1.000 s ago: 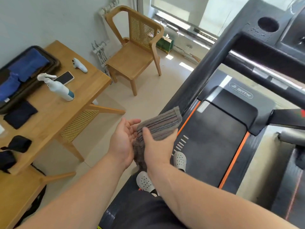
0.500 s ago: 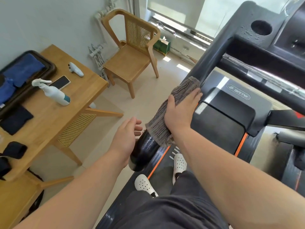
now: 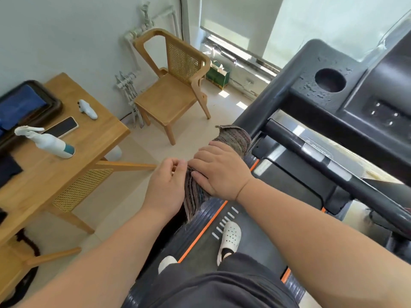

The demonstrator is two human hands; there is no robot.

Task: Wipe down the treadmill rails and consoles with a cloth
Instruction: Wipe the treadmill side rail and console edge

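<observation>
The striped cloth (image 3: pixel 234 138) lies wrapped over the treadmill's left rail (image 3: pixel 252 115). Both run along 1 line, from 7 o'clock near the person up to 1 o'clock. The right hand (image 3: pixel 219 172) sits on top, its fingers curled down over cloth and rail together, clamping the cloth at its middle. The left hand (image 3: pixel 165 190) is just beside it at 9 o'clock, fingertips curled and seemingly pinching the cloth's hanging edge. Bare rail rises from the right hand toward 1 o'clock, so the coming stroke probably follows that axis with the right hand leading. The left hand is nearer the rail's lower end. The console (image 3: pixel 311 94) lies beyond, at 2 o'clock.
</observation>
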